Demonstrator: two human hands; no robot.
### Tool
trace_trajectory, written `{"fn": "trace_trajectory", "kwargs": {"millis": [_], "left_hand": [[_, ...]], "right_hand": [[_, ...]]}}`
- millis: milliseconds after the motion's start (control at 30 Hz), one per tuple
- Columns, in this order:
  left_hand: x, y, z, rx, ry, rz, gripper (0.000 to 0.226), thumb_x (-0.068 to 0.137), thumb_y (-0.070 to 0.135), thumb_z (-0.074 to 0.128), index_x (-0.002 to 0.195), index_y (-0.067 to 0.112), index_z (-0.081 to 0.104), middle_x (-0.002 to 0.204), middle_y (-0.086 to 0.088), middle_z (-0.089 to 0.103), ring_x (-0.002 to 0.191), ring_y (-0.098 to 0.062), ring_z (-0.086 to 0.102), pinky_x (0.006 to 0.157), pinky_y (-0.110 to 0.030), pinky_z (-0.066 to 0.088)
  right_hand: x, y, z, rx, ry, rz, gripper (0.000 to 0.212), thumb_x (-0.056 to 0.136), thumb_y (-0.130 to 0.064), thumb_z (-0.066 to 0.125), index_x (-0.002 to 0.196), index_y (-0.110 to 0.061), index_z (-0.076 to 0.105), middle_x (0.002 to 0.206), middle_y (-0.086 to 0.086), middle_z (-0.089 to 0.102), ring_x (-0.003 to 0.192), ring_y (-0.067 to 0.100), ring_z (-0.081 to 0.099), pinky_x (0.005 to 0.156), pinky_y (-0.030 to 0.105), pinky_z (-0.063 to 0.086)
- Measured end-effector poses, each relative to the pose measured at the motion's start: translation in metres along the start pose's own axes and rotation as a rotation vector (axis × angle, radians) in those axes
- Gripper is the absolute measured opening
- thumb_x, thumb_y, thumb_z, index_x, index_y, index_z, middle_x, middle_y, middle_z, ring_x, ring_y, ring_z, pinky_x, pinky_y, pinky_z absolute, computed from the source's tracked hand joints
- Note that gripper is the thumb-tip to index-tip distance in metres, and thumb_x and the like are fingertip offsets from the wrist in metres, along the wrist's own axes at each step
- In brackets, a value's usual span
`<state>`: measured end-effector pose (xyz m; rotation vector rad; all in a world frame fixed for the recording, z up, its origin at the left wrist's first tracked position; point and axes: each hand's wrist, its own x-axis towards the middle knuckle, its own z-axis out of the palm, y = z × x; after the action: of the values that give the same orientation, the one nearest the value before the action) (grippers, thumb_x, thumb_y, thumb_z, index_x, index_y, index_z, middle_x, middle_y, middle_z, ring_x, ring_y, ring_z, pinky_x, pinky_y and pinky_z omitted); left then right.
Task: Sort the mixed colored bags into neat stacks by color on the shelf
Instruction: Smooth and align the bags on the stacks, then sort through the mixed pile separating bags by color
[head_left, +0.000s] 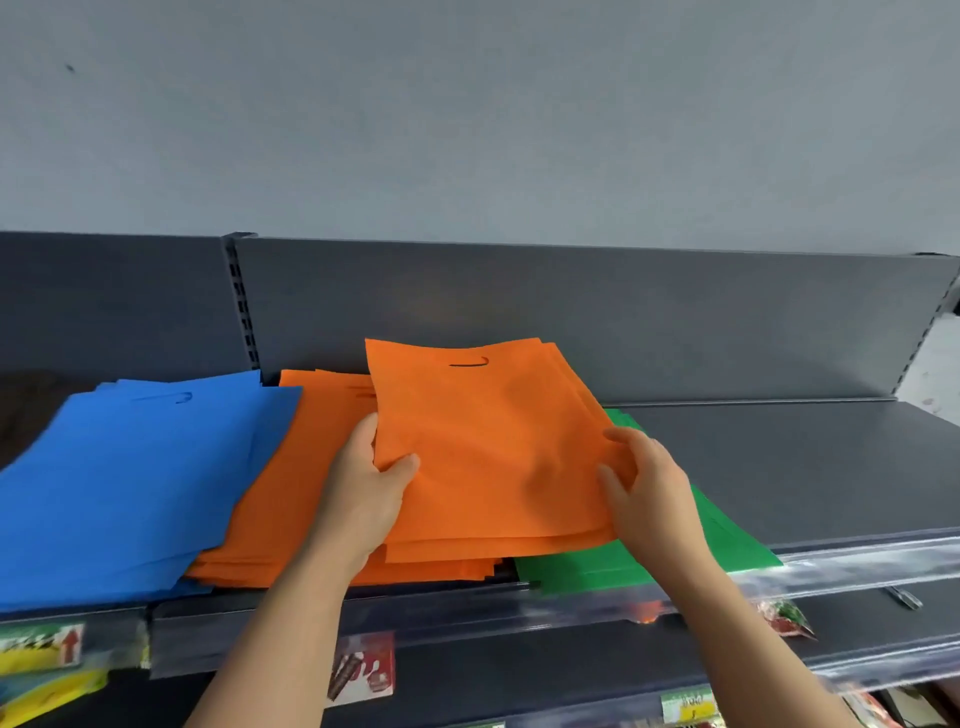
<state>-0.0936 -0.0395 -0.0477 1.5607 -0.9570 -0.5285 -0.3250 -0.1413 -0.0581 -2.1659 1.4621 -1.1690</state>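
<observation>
- Progress: well along, by my read. The shelf (779, 457) holds three colour groups: blue stack (130, 493) on the left, orange stack (291, 493) in the middle, green bags (597, 569) on the right.
- Orange bundle (488, 452): several bags held together, over the right part of the orange stack. Its right side overhangs the green bags and its far end seems raised.
- Left hand (363, 483): pinches the bundle's left edge, thumb on top, fingers curled under.
- Right hand (649, 493): fingers wrap the bundle's right edge, gripping it.
- Left to do, judging from the layout: set the bundle square on the orange stack. The blue stack is fanned and overlaps the orange edge, so it needs squaring. The green bags are mostly covered, so I cannot tell how neat they are.
- No mixed colours visible within any pile.
- Bags: flat, rectangular, matte fabric-like sheet, thin and floppy, each with a die-cut slot handle near the top edge. Slight creases where the fingers press.
- Shelf: dark grey smooth metal, upright back panel (571, 312), clear plastic price strip (857, 558) along the front lip.
- Below: glossy snack packets (363, 670), blurred.
</observation>
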Motion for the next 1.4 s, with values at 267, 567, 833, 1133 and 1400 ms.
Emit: {"fn": "trace_trajectory", "kwargs": {"millis": [267,567,833,1133,1400], "left_hand": [[-0.009,-0.02,-0.091,0.048,-0.015,-0.184,0.034,0.09,0.021,0.061,0.121,0.03,0.048,0.111,0.007,0.063,0.096,-0.016,0.063,0.087,-0.044,0.053],[0.006,-0.038,-0.145,0.317,0.017,-0.146,0.036,0.089,-0.002,0.051,0.082,0.033,0.048,0.085,0.012,0.058,0.077,-0.017,0.059,0.073,-0.038,0.052],[0.0,-0.041,-0.131,0.624,0.036,-0.043,0.055,0.095,0.009,0.05,0.147,0.011,0.029,0.149,-0.006,0.032,0.134,-0.024,0.036,0.106,-0.035,0.034],[-0.004,-0.013,-0.024,0.453,-0.153,0.119,0.039,0.095,0.015,0.054,0.134,0.013,0.05,0.132,-0.001,0.055,0.117,-0.013,0.054,0.097,-0.022,0.041],[-0.014,-0.008,0.087,0.475,-0.396,-0.015,0.042,0.096,0.018,0.051,0.135,0.004,0.045,0.118,-0.007,0.058,0.09,-0.013,0.048,0.088,-0.028,0.044]], "right_hand": [[-0.019,-0.07,0.056,0.051,0.023,-0.043,0.029,0.092,-0.01,0.054,0.119,-0.012,0.06,0.113,0.004,0.058,0.091,0.014,0.05,0.079,0.024,0.035],[-0.048,-0.11,0.111,-0.05,-0.095,0.115,0.037,0.092,-0.011,0.047,0.128,-0.011,0.052,0.124,0.009,0.053,0.104,0.027,0.056,0.087,0.034,0.043],[-0.046,-0.091,0.106,-0.299,-0.245,0.056,0.043,0.092,-0.028,0.049,0.131,-0.011,0.05,0.128,0.011,0.052,0.111,0.031,0.053,0.093,0.039,0.043],[-0.017,-0.007,0.043,-0.479,-0.27,0.13,0.036,0.094,-0.029,0.047,0.115,-0.002,0.059,0.123,0.011,0.058,0.11,0.029,0.055,0.093,0.037,0.045],[0.0,0.067,-0.006,-0.604,-0.428,0.217,0.022,0.094,-0.036,0.039,0.087,-0.019,0.052,0.09,-0.002,0.055,0.082,0.018,0.056,0.078,0.033,0.048]]}}
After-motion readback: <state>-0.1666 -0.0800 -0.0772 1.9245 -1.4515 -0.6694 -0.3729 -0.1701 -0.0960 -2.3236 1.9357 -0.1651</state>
